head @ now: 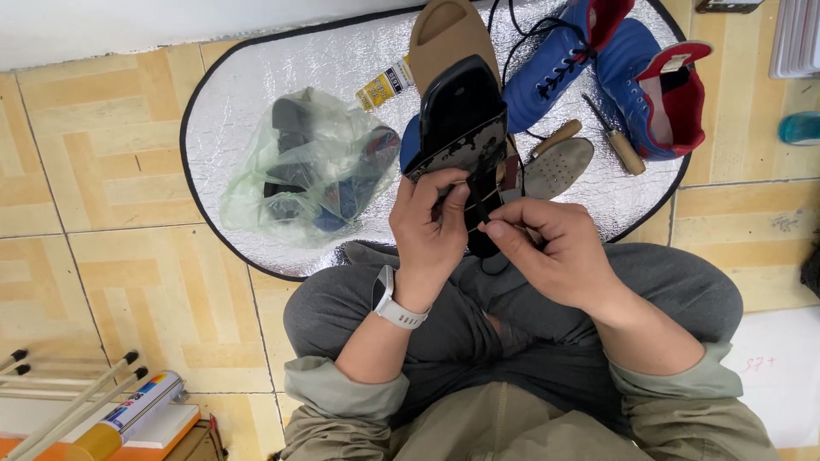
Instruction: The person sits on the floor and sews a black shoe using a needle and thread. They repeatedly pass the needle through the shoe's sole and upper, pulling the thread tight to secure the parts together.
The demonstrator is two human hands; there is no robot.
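Black sandal (461, 119), sole facing up and its worn underside flecked pale near the heel, sits raised above the person's crossed legs, over the near edge of a silver foil mat (256, 77). The left hand (427, 226) is closed around its heel end, thumb and fingers wrapped on the sole, a white wristwatch (395, 303) on that wrist. The right hand (555, 252) is pinched narrow on a thin dark thread or strap piece (478, 205) at the sandal's lower edge; whether a needle is in those fingertips cannot be told. I judge the main risk to be the thread slipping or snapping if pulled hard while the sandal is braced only by one hand, and a fingertip could be pricked if a hidden needle is there. A tan sandal (444, 30) lies behind the black one. Further out on the mat are two blue high boots with red lining (636, 81), one loose grey insole (559, 166), two wooden-handled tools (617, 137), one small yellow tube or packet (382, 88), and one pale green plastic bag (307, 166) holding dark footwear, the count inside unclear. At lower left, off the mat, lie one yellow-capped tube (128, 418) and several thin sticks (68, 405), four tips showing.
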